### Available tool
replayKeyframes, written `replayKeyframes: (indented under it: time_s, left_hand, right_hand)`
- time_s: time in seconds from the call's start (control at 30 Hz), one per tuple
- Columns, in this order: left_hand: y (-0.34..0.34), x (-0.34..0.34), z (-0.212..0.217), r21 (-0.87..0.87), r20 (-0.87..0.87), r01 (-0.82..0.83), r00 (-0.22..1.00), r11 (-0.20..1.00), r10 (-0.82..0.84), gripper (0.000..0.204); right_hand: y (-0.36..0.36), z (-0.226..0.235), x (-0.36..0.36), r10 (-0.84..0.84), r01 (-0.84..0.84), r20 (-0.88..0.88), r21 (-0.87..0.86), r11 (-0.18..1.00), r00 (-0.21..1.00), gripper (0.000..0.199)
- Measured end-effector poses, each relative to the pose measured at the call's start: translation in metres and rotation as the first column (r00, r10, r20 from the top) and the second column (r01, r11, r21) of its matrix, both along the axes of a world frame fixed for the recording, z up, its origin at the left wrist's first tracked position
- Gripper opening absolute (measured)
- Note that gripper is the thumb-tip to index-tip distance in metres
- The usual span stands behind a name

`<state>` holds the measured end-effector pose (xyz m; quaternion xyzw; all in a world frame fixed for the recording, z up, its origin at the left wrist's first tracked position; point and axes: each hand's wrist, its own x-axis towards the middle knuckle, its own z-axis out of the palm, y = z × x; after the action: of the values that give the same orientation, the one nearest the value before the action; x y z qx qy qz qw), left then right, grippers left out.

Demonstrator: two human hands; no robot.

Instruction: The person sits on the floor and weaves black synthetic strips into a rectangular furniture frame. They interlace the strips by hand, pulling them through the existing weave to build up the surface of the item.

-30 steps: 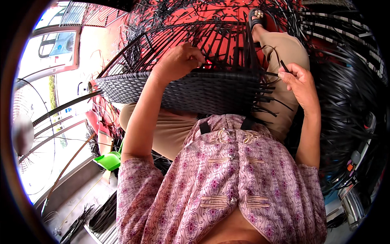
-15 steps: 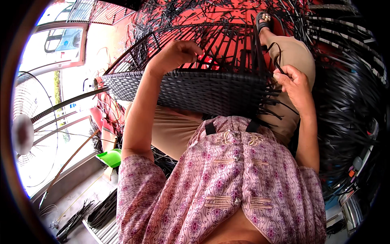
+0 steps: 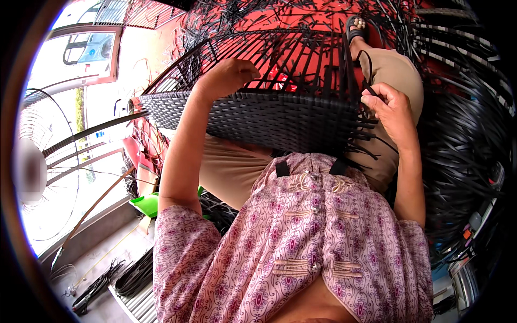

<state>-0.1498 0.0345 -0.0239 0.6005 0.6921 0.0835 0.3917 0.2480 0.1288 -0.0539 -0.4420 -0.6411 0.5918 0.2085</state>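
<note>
Across my lap lies a black woven panel [image 3: 280, 118], dense weave nearest me and bare dark stakes [image 3: 291, 59] fanning out beyond it. My left hand [image 3: 229, 78] is above the panel's left part, fingers curled inward over the stakes. Its thumb and anything it may grip are hidden. At the panel's right end my right hand [image 3: 389, 105] pinches a black flat weaving strip [image 3: 368, 85] between thumb and forefinger. The strip loops up beyond that hand. Several loose strip ends [image 3: 366, 142] stick out from the panel's right edge.
A large heap of black strips [image 3: 458, 145] lies at my right. More strips litter the red floor [image 3: 318, 19] ahead. A fan [image 3: 33, 169] stands at the far left. A green dustpan [image 3: 145, 205] and bundled strips [image 3: 134, 274] are on the floor at lower left.
My left hand has shifted slightly left and its fingers are curled in more. My right hand stays at the panel's right end, still pinching the strip.
</note>
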Motion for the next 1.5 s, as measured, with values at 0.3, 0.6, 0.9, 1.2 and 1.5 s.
replayKeyframes:
  time_s: [0.3,0.6,0.9,1.2,1.5]
  left_hand:
    - [0.014,-0.03,0.008,-0.118,0.161,-0.12,0.977,0.986,0.138,0.018]
    - [0.002,-0.041,0.005,-0.194,-0.012,-0.05,0.999,0.98,0.048,0.012]
    - [0.017,-0.038,0.01,-0.447,-0.104,-0.212,0.977,0.869,0.185,0.024]
    - [0.019,-0.048,0.022,-0.458,-0.004,-0.205,0.973,0.865,0.229,0.047]
    - [0.012,-0.066,0.024,-0.313,-0.144,-0.09,0.988,0.945,0.047,0.03]
  right_hand:
    - [-0.003,0.004,-0.003,-0.013,0.013,0.044,0.01,1.0,0.999,0.019]
    - [0.005,0.005,0.02,-0.014,0.013,-0.004,-0.102,0.995,1.0,0.016]
    - [0.005,-0.001,0.0,0.025,-0.025,0.017,0.016,1.0,1.0,0.015]
    - [-0.001,-0.004,-0.009,0.022,-0.026,0.031,0.121,0.992,0.999,0.014]
    - [0.001,-0.003,0.015,-0.036,0.033,0.032,0.102,0.994,0.999,0.017]
